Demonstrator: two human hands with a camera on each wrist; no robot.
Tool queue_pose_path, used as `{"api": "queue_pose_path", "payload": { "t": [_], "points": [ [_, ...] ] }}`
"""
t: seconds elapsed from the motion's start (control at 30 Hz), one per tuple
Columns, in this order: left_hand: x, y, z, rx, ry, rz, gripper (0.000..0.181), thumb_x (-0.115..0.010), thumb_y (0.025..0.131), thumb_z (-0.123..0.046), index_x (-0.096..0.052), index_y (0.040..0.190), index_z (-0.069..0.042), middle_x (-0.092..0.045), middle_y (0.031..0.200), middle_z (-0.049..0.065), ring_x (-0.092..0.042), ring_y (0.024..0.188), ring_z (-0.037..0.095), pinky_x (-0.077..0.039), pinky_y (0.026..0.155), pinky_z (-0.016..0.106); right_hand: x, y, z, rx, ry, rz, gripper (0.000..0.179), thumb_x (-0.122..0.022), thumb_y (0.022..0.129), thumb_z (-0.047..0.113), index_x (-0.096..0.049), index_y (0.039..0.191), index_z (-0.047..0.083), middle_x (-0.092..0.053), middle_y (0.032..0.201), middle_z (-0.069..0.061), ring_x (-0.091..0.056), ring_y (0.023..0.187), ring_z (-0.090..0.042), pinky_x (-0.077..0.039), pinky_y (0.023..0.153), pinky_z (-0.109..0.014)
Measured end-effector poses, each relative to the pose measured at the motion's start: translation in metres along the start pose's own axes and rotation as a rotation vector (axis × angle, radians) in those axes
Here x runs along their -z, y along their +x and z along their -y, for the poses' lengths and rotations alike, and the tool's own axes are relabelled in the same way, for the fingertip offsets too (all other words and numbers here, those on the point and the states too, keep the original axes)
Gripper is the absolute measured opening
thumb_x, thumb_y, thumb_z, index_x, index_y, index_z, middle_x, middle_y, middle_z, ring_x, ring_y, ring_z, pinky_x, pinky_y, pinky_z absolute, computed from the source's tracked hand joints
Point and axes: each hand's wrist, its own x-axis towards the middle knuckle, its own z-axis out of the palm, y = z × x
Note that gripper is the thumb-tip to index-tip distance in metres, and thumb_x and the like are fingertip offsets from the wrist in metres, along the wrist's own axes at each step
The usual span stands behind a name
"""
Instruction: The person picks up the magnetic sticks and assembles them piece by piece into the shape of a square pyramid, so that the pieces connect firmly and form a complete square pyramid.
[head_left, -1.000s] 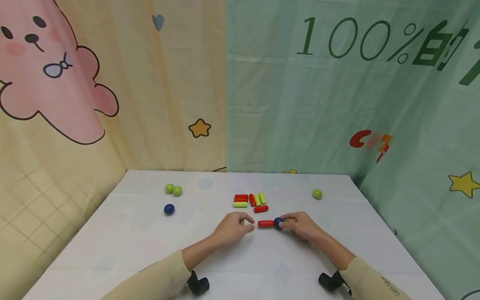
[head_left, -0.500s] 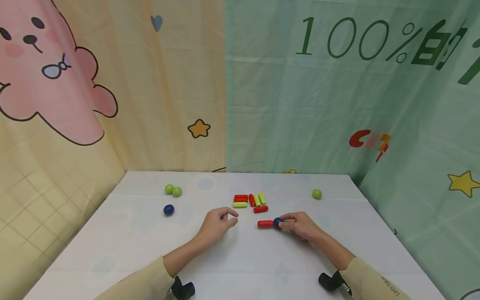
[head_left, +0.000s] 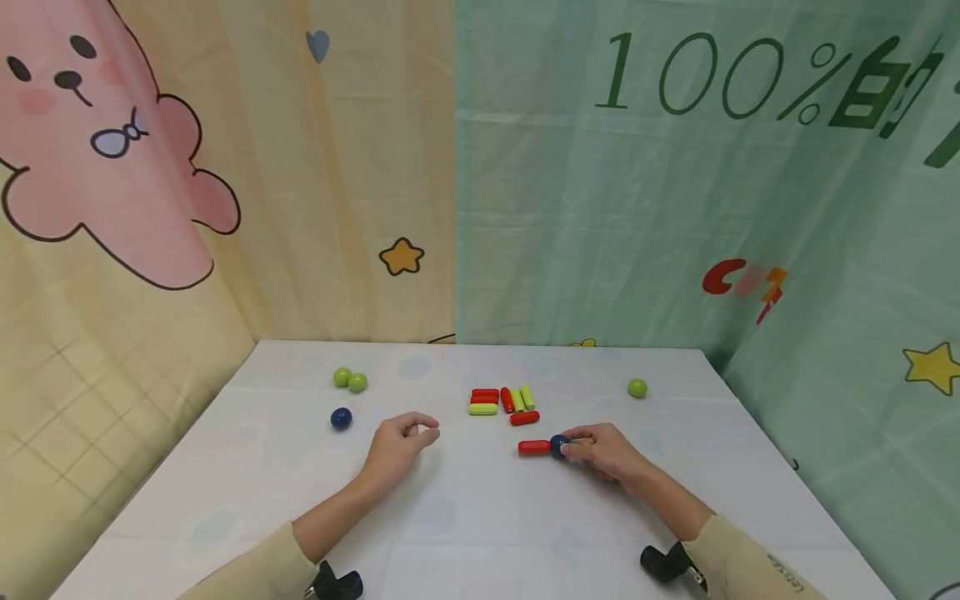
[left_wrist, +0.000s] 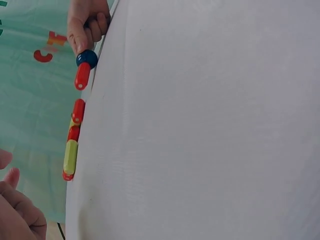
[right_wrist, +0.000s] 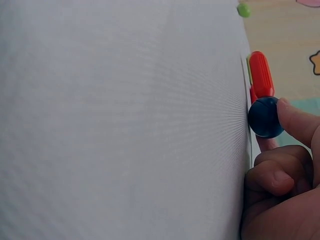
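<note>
Thumb and fingers of my right hand (head_left: 606, 452) pinch a dark blue ball (right_wrist: 265, 117) low at the table. A red rod (head_left: 534, 447) points left from that ball, its end touching it. My left hand (head_left: 399, 446) hovers over the table to the left, fingers loosely bent and holding nothing. Nearest to it is another dark blue ball (head_left: 341, 418). Behind the red rod lie several short rods, among them a lone red rod (head_left: 525, 418) and a yellow-green rod (head_left: 483, 409).
Two green balls (head_left: 357, 382) sit together at the back left of the white table (head_left: 465, 542). A single green ball (head_left: 637, 387) is at the back right. Printed curtains (head_left: 570, 208) stand behind the table and along its sides.
My left hand has drawn away leftward from the red rod's end, toward the blue ball at left. My right hand stays in place, holding its blue ball.
</note>
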Motion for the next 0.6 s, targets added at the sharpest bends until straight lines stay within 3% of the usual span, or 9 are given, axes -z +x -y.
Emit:
{"api": "queue_pose_path", "payload": {
  "t": [0.27,0.6],
  "points": [
    [0.013,0.000,0.012,0.056,-0.012,-0.084,0.022,-0.071,0.092,-0.018,-0.076,0.108,-0.004,-0.036,0.061,-0.005,-0.033,0.057,0.010,-0.028,0.052,0.023,-0.001,-0.003,0.001,-0.008,0.010,0.003,0.042,-0.077,0.088,0.031,-0.070,0.124,0.008,-0.036,0.058,0.002,-0.028,0.046,-0.015,-0.025,0.046,-0.025],
    [0.035,0.006,0.020,0.146,-0.032,-0.123,0.033,-0.070,0.093,-0.022,-0.070,0.120,-0.003,-0.034,0.062,-0.005,-0.034,0.056,0.012,-0.028,0.051,0.024,0.000,-0.003,0.003,0.000,0.014,0.003,0.041,-0.077,0.089,0.030,-0.071,0.123,0.008,-0.036,0.058,0.002,-0.028,0.046,-0.015,-0.025,0.045,-0.025]
  ]
}}
